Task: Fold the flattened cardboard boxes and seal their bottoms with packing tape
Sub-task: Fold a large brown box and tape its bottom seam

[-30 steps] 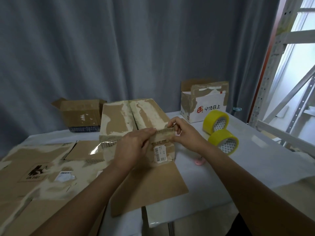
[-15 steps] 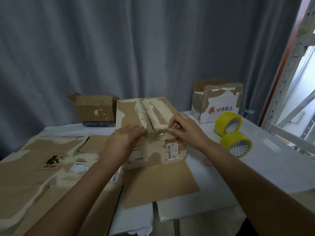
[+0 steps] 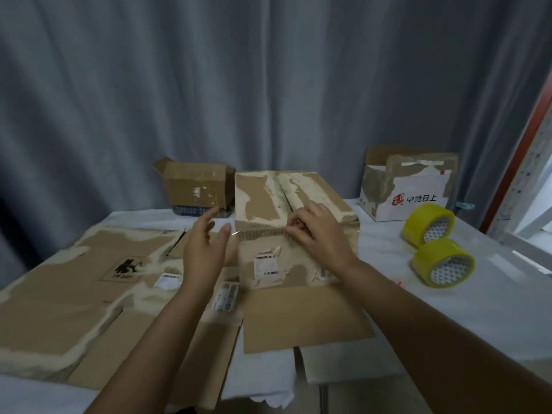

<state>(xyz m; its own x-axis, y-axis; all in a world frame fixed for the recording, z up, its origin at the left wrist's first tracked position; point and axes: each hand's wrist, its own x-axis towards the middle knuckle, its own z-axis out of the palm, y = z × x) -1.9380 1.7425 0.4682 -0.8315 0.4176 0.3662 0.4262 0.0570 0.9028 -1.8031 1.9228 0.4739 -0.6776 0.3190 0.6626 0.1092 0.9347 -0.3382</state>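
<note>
A folded brown cardboard box (image 3: 268, 204) stands upside down mid-table, its bottom flaps closed and a loose flap lying toward me. My right hand (image 3: 319, 234) pinches a strip of clear tape at the box's near top edge. My left hand (image 3: 204, 249) hovers just left of the box, fingers spread, holding nothing. Two yellow rolls of packing tape (image 3: 442, 262) sit at the right. Flattened cardboard boxes (image 3: 74, 288) lie at the left.
A small open brown box (image 3: 195, 189) stands at the back. A white printed box (image 3: 409, 186) stands at the back right. A white cloth covers the table (image 3: 493, 309); its front edge is near me. Grey curtain behind, metal shelving at the far right.
My left hand has lifted off the box's near edge and moved left, opening. My right hand stays pinching at the top edge. The camera has shifted left.
</note>
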